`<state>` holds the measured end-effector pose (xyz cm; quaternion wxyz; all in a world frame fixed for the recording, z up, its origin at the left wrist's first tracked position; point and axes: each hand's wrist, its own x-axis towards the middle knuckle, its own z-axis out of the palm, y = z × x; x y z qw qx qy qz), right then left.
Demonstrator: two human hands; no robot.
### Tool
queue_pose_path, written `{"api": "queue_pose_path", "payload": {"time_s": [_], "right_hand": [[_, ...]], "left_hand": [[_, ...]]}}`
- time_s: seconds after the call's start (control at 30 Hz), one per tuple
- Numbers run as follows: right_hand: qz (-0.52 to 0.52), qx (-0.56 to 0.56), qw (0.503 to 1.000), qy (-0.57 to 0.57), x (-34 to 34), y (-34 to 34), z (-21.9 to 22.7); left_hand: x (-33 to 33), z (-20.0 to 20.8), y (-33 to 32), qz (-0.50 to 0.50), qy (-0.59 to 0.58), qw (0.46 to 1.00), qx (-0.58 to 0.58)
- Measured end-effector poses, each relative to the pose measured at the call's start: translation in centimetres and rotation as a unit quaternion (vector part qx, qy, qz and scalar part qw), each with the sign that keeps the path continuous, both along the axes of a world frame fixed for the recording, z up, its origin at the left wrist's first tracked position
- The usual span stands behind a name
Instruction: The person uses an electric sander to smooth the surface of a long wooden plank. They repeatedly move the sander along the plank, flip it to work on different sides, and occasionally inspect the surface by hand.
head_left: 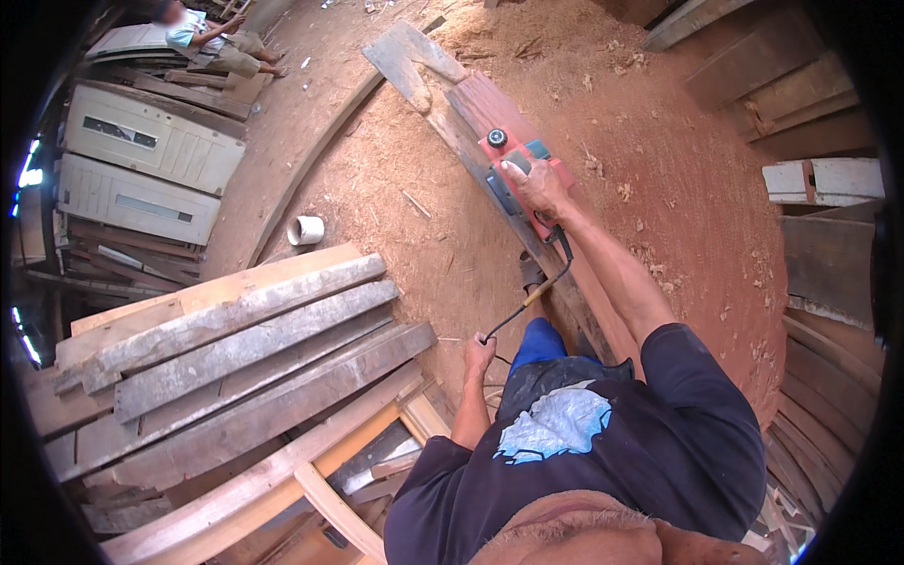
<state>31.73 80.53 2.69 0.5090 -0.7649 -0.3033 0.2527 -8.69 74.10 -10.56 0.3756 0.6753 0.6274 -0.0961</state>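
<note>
Where right hand [539, 186] grips, planer [506, 153] beneath

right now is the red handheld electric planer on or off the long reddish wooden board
On: the red planer sits along the board, the right hand gripping it from above.

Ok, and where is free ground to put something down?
Two patches, both with shavings: left of the board, to the curved plank, with a pot near its lower end; and right of the board, to the stacked planks. Crowded: the timber pile, lower left, and around the planer, right hand and cord.
</note>
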Motion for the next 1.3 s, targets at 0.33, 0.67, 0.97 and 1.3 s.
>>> {"api": "queue_pose_path", "payload": {"time_s": [0.33, 0.67, 0.97, 1.3], "right_hand": [[0.030, -0.018, 0.999, 0.016, 5.5, 14.9, 1.4], [-0.012, 0.053, 0.987, -0.152, 11.4, 24.8, -3.2], [-0.160, 0.049, 0.954, 0.249, 3.5, -4.4, 2.4], [-0.587, 0.105, 0.784, 0.171, -12.1, -34.9, 1.4]], "left_hand": [[5.9, -1.1, 11.6, 0.014, -0.035, 0.999, -0.009], [10.7, 0.4, 18.8, -0.015, -0.049, 0.999, -0.012], [18.4, 4.6, 20.7, -0.278, -0.145, 0.921, 0.229], [26.5, 8.0, 12.8, -0.720, -0.201, 0.625, 0.224]]}}
